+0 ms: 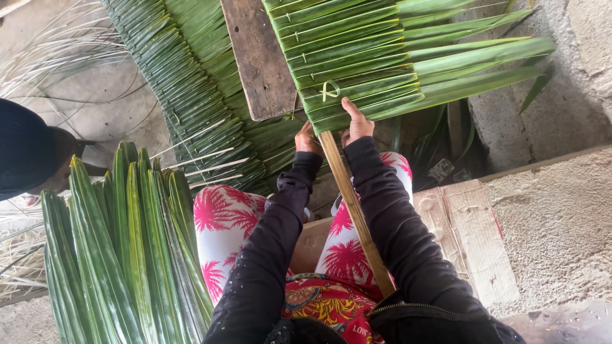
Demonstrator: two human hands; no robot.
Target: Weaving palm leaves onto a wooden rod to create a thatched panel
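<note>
Concrete floor (561, 223) underfoot, grey and rough, with a raised ledge along the right side. Finished thatch panel (191, 83) of dark green folded leaves laid diagonally across the upper left. Bundle of loose palm leaves (127, 255) stacked at lower left, tips pointing up the frame, just beside the person's left knee. Panel in progress (382, 57) at top centre, brighter green leaves folded over a bamboo rod (357, 216) running from the lap up under the leaf row. Weathered wooden plank (258, 57) between the two panels, partly beneath the newer one. Wooden board (472, 236) under the right thigh, pale and flat. Right hand (357, 124) pressed flat on the lowest folded leaf, fingers extended, grip spread and not closed on anything. Left hand (307, 140) at the rod's left side beneath the leaf edge, fingers curled; whether its grip pinches anything, cannot tell. Small pale strip knot (329, 90) on the leaves just above the right hand's fingertips.
</note>
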